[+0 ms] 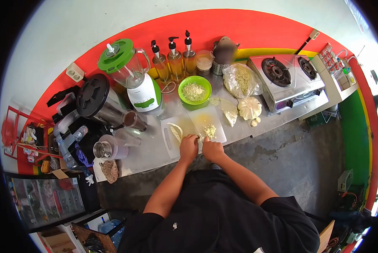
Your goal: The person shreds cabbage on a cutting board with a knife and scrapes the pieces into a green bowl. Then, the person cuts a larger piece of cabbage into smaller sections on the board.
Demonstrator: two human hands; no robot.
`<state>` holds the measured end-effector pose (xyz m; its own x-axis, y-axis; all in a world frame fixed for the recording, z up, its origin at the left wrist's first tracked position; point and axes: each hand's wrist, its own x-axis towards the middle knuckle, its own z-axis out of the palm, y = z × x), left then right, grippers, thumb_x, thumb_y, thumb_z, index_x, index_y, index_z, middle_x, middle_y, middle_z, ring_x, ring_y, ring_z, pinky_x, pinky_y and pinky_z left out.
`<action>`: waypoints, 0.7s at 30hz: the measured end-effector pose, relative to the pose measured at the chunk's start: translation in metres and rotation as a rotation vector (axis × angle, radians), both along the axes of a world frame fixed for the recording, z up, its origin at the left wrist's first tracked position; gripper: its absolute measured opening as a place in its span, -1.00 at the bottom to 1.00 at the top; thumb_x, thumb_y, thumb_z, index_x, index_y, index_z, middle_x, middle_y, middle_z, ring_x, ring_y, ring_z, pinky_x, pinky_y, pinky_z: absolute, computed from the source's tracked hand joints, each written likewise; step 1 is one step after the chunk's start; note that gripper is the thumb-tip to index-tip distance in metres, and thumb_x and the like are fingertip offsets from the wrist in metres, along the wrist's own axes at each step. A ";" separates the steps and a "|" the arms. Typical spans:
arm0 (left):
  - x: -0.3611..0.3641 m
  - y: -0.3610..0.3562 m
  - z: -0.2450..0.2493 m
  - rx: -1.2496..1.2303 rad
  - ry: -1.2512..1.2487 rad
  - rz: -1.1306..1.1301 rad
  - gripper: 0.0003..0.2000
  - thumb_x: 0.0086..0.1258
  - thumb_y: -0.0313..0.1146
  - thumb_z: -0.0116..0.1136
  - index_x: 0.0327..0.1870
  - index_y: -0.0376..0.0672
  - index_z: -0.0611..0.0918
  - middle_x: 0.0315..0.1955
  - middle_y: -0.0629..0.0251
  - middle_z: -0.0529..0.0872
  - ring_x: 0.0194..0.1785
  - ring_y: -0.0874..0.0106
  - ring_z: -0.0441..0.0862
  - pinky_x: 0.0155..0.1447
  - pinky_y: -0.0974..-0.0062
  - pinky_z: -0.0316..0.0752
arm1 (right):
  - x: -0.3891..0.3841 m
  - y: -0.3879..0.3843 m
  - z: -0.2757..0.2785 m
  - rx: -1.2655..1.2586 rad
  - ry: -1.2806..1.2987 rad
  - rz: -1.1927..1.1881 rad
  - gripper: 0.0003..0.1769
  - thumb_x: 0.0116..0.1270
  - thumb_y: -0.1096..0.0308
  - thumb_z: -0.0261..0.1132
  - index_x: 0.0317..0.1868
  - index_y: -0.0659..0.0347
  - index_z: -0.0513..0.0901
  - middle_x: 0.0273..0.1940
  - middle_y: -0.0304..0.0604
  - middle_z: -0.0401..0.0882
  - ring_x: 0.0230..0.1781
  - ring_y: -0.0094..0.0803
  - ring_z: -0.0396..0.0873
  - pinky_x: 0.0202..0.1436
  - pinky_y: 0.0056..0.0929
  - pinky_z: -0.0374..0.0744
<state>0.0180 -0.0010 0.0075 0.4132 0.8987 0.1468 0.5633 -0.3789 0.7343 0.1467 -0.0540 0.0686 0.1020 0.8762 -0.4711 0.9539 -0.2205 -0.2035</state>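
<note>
A white cutting board (170, 145) with a handle slot lies on the steel counter below me. My left hand (189, 147) is closed over its front part, fingers curled on a pale piece of cabbage mostly hidden under them. Close beside it, my right hand (213, 150) is in a fist with its fingertips toward the left hand; what it grips is hidden. Just beyond the right hand sits a small heap of shredded cabbage (209, 131). Curved cabbage strips (176, 132) lie left of my left hand. Behind the board, a green bowl (197, 103) contains more shreds.
Right of the board lie a cabbage leaf (229, 113), a partly cut cabbage (249, 108) and a plastic bag (241, 80) of shreds. A two-burner stove (284, 80) is farther right. A blender (140, 90), pump bottles (175, 63) and a dark lidded container (98, 99) line the back and left.
</note>
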 end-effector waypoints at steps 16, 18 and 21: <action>-0.002 0.000 0.003 0.076 0.046 -0.018 -0.85 0.27 -0.48 0.21 -0.21 -0.16 0.77 -0.23 0.23 0.71 -0.09 0.10 0.63 0.01 0.19 0.55 | -0.007 -0.011 -0.019 -0.037 -0.038 -0.032 -0.67 0.37 0.37 0.19 0.06 0.35 0.39 -0.17 0.18 0.76 -0.11 -0.01 0.78 -0.05 -0.08 0.70; -0.001 0.000 0.002 0.069 0.028 -0.004 -0.85 0.26 -0.49 0.20 -0.20 -0.15 0.77 -0.23 0.22 0.71 -0.09 0.10 0.63 0.01 0.18 0.55 | -0.003 -0.005 -0.018 0.036 -0.022 0.010 -0.68 0.38 0.36 0.18 0.05 0.35 0.39 -0.17 0.18 0.76 -0.11 0.00 0.78 -0.06 -0.09 0.70; -0.003 -0.002 0.004 0.064 0.026 -0.011 -0.85 0.24 -0.50 0.21 -0.21 -0.16 0.76 -0.23 0.20 0.71 -0.08 0.08 0.63 0.02 0.17 0.55 | 0.000 -0.002 -0.006 -0.031 -0.010 0.019 -0.67 0.36 0.36 0.21 0.04 0.35 0.39 -0.19 0.19 0.76 -0.12 0.01 0.78 -0.08 -0.09 0.71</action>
